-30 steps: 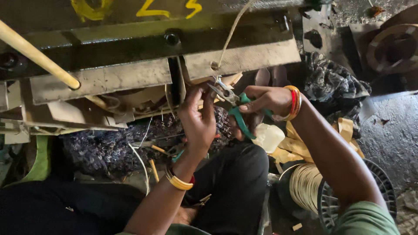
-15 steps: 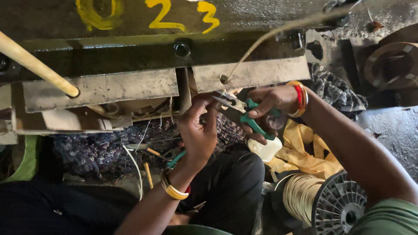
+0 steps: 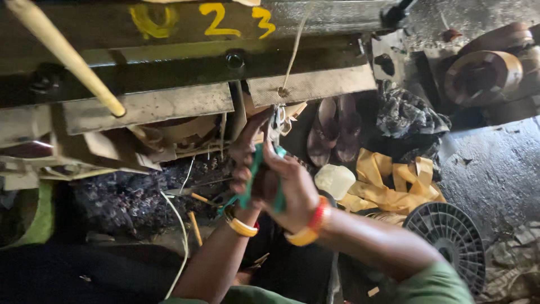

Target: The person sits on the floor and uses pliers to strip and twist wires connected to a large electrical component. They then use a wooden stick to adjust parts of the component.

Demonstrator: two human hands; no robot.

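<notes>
My right hand [image 3: 289,188] grips the green handles of a pair of pliers [image 3: 269,155], whose metal jaws point up at a thin wire [image 3: 293,53] hanging from the grimy machine frame [image 3: 169,62]. My left hand [image 3: 247,152] sits just behind it, its fingers up by the jaws and the wire end; what the fingers pinch is hidden. Both wrists carry yellow and red bangles. The wire runs through a hole in a worn plate [image 3: 312,84].
A yellow rod [image 3: 64,53] slants in from the upper left. Yellow tape strips [image 3: 394,183] and a dark plastic spool [image 3: 450,236] lie at the right. A pair of sandals [image 3: 336,129], a crumpled dark cloth [image 3: 408,121] and metal reels [image 3: 484,70] are beyond.
My right hand has swung left over my left hand, turning the pliers upright under the wire. The view has shifted so the spool sits lower right.
</notes>
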